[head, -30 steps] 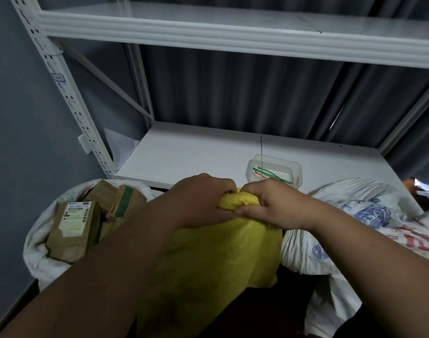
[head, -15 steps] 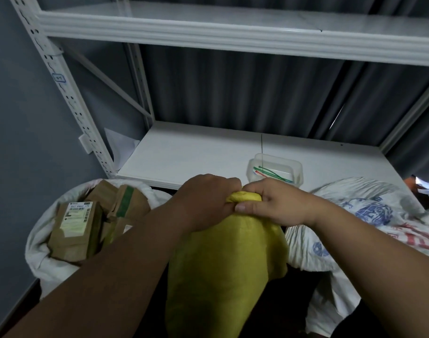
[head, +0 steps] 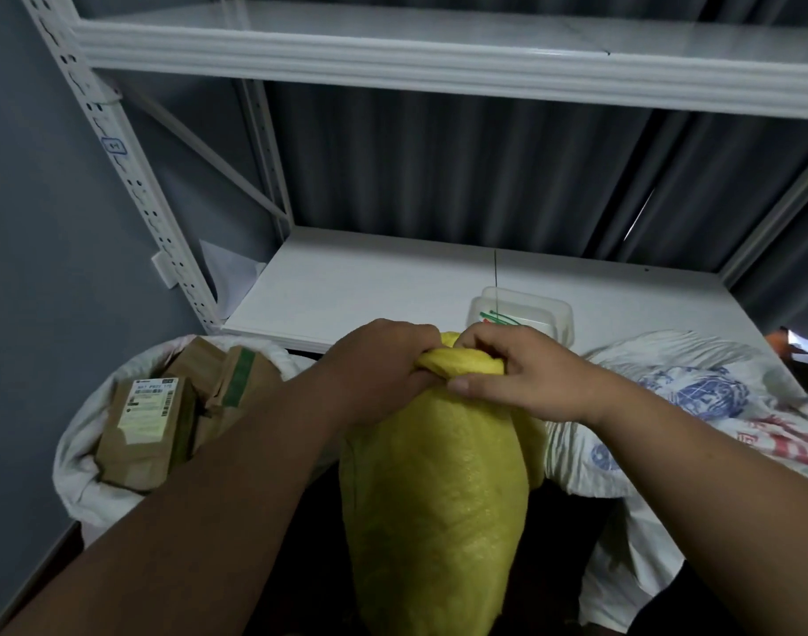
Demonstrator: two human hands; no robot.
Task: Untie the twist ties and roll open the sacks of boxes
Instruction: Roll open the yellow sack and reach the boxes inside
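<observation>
A yellow woven sack [head: 438, 507] stands upright in front of me, its neck bunched at the top. My left hand [head: 383, 369] grips the bunched neck from the left. My right hand [head: 521, 374] holds the neck from the right, fingers curled over the top and thumb along the fabric. No twist tie shows between my fingers. To the left, a white sack [head: 85, 465] is rolled open with brown cardboard boxes [head: 145, 433] inside. A white printed sack [head: 695, 406] lies at the right.
A white metal shelf [head: 370, 286] stands behind the sacks, with a clear plastic tub [head: 530, 309] holding green and red twist ties. A second shelf board runs overhead. A grey wall is at the left, a dark curtain behind.
The yellow sack has been pulled upright and its body has filled out and straightened. Both hands stay on its neck, my right fingers now curled further over the top.
</observation>
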